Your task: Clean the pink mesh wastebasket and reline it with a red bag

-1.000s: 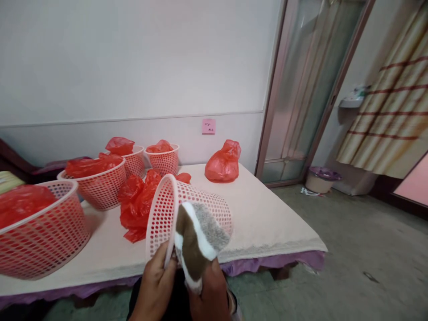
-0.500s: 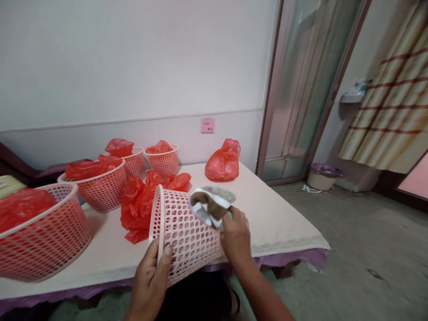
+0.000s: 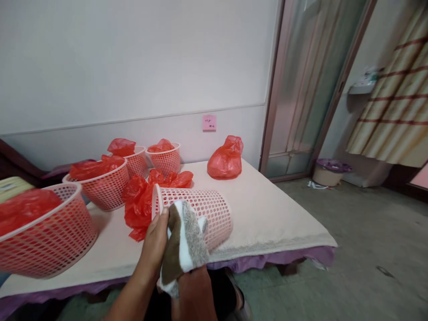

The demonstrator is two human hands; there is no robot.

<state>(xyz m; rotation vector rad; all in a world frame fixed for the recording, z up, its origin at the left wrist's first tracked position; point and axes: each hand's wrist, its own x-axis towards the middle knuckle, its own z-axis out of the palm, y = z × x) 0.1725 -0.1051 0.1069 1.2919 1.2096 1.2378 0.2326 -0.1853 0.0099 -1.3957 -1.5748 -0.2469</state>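
Observation:
A pink plastic basket (image 3: 214, 209) with a lattice wall lies tipped on its side over the near edge of the bed, its mouth facing left. My left hand (image 3: 155, 238) is closed on the basket's rim. My right hand (image 3: 195, 285) has hold of a brown, white and grey cloth (image 3: 187, 238), which lies against the side of the basket facing me. The cloth hides the right fingers. Touching or just behind the basket's mouth is a crumpled red plastic bag (image 3: 140, 209).
Several more pink baskets with red bags stand left, including a large one (image 3: 56, 243) nearby. A full red bag (image 3: 225, 158) sits at the back of the bed (image 3: 270, 214). A pink note (image 3: 209, 123) is on the wall. On the floor right stands a bin (image 3: 326, 176).
My right hand has brought the cloth down and left, from the basket's upper right side to its near side by my left hand. The basket has turned slightly; my left hand keeps its rim.

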